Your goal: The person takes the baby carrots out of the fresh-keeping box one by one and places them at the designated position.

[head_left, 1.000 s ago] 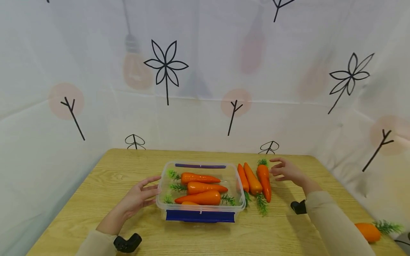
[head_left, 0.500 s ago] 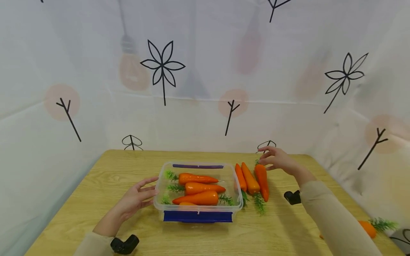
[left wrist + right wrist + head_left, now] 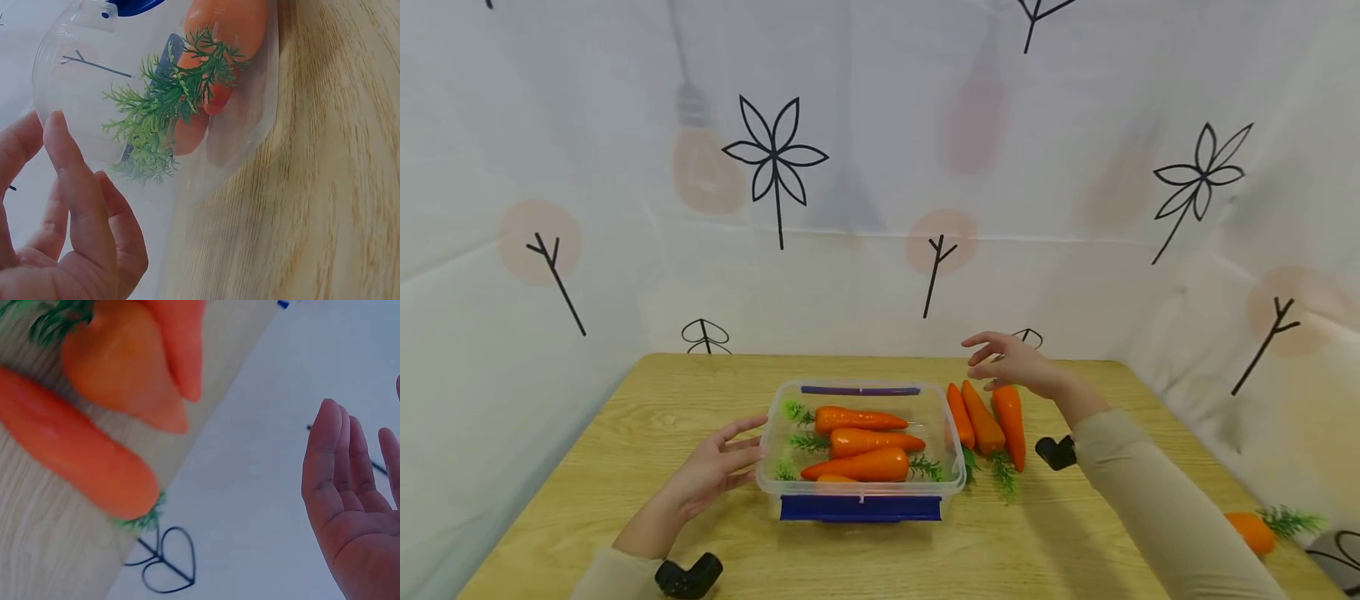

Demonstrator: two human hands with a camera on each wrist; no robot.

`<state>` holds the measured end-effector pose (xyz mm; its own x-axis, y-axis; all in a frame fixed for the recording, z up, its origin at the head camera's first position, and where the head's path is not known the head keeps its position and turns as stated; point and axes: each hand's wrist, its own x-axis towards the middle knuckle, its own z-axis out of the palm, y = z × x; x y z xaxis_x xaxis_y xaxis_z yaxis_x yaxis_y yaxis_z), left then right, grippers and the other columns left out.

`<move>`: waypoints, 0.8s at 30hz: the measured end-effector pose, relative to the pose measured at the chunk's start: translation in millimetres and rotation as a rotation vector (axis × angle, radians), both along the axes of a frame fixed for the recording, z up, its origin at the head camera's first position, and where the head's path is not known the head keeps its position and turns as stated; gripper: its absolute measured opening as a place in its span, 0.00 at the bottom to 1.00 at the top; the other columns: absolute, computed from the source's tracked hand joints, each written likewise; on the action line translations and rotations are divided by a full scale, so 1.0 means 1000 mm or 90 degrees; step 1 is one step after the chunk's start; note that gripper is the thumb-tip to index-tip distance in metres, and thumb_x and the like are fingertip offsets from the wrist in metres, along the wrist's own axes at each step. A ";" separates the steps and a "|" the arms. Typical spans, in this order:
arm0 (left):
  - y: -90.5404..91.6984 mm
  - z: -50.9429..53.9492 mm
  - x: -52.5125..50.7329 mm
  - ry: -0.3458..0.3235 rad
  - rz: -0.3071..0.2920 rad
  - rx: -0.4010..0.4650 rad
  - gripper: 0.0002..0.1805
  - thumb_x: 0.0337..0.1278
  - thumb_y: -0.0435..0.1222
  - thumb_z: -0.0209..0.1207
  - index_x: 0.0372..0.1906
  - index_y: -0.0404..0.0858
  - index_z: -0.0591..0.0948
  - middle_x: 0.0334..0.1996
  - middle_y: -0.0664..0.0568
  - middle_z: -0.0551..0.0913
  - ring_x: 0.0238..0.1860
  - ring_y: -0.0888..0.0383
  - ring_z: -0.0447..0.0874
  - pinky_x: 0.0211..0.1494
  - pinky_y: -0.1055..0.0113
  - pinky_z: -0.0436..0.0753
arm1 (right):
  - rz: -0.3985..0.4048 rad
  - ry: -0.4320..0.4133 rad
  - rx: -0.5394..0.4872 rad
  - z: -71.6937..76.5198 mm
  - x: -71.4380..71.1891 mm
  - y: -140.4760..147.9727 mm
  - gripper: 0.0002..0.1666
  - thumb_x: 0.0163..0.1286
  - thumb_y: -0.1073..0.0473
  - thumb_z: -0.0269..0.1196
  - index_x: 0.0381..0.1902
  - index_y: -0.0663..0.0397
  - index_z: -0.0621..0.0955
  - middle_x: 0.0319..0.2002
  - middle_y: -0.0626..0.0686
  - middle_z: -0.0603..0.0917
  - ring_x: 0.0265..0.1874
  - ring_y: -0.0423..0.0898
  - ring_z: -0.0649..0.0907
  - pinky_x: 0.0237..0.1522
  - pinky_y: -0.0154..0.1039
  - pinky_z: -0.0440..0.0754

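Observation:
A clear plastic box [image 3: 955, 479] with blue clips stands mid-table, holding several orange carrots [image 3: 872, 442] with green tops. My left hand [image 3: 718, 467] is at the box's left side, its fingertips at the rim, fingers extended; in the left wrist view those fingers [image 3: 78, 181] touch or nearly touch the clear wall. My right hand [image 3: 1018, 364] hovers above the far end of three loose carrots [image 3: 981, 417] lying right of the box. It holds nothing, and its fingers are loosely bent. The right wrist view has the same loose carrots [image 3: 81, 450] below and apart from the hand.
Another carrot [image 3: 1251, 532] lies at the table's right front edge, partly behind the right sleeve. A patterned white cloth [image 3: 865, 292] hangs behind the wooden table [image 3: 700, 392]. Black devices [image 3: 688, 575] are worn at both wrists.
My right hand has moved left and up, from beside the rightmost loose carrot to above the loose carrots' far end. The left hand stays at the box. The whole view has shifted slightly.

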<state>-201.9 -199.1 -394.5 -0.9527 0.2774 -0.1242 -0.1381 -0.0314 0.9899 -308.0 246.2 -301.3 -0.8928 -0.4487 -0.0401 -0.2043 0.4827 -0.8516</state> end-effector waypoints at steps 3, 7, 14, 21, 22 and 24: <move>0.000 -0.001 0.000 -0.001 0.000 0.000 0.37 0.59 0.36 0.61 0.69 0.35 0.58 0.63 0.32 0.63 0.51 0.50 0.77 0.45 0.65 0.80 | 0.017 -0.007 -0.004 0.002 0.001 -0.014 0.30 0.65 0.63 0.62 0.63 0.58 0.67 0.50 0.67 0.72 0.43 0.55 0.81 0.44 0.54 0.78; 0.000 0.000 0.000 -0.003 -0.001 0.005 0.36 0.59 0.36 0.60 0.69 0.35 0.58 0.63 0.32 0.63 0.51 0.50 0.77 0.45 0.65 0.79 | 0.039 0.003 0.005 0.006 0.003 -0.029 0.28 0.65 0.63 0.62 0.62 0.57 0.69 0.49 0.63 0.74 0.39 0.53 0.81 0.42 0.50 0.80; 0.000 0.000 0.001 -0.002 0.001 0.003 0.36 0.59 0.36 0.60 0.69 0.35 0.58 0.64 0.32 0.62 0.51 0.50 0.77 0.46 0.64 0.79 | 0.080 0.000 -0.008 0.007 0.003 -0.052 0.29 0.63 0.62 0.64 0.62 0.57 0.69 0.49 0.63 0.75 0.41 0.62 0.79 0.40 0.48 0.81; 0.000 0.000 0.001 -0.002 0.003 0.010 0.36 0.59 0.36 0.60 0.69 0.35 0.58 0.64 0.32 0.62 0.52 0.50 0.76 0.46 0.65 0.79 | 0.119 -0.013 -0.020 0.009 0.005 -0.074 0.29 0.64 0.64 0.63 0.62 0.58 0.69 0.48 0.63 0.74 0.42 0.59 0.80 0.43 0.52 0.79; 0.000 0.000 0.001 -0.003 0.003 0.010 0.36 0.59 0.36 0.60 0.69 0.35 0.58 0.64 0.32 0.62 0.52 0.50 0.77 0.46 0.65 0.79 | 0.125 -0.015 -0.021 0.008 0.005 -0.078 0.29 0.64 0.64 0.63 0.62 0.58 0.69 0.48 0.63 0.75 0.43 0.60 0.79 0.43 0.52 0.79; 0.001 0.000 0.001 -0.003 0.004 0.010 0.37 0.59 0.36 0.61 0.70 0.35 0.57 0.64 0.32 0.62 0.52 0.50 0.77 0.45 0.65 0.79 | 0.135 -0.016 -0.018 0.007 0.004 -0.084 0.28 0.64 0.64 0.62 0.62 0.58 0.69 0.48 0.62 0.75 0.44 0.62 0.79 0.43 0.50 0.80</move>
<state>-201.3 -198.5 -394.6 -0.9536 0.2740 -0.1252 -0.1433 -0.0471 0.9886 -303.8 162.4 -294.0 -0.7767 -0.6281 -0.0463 -0.2770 0.4067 -0.8705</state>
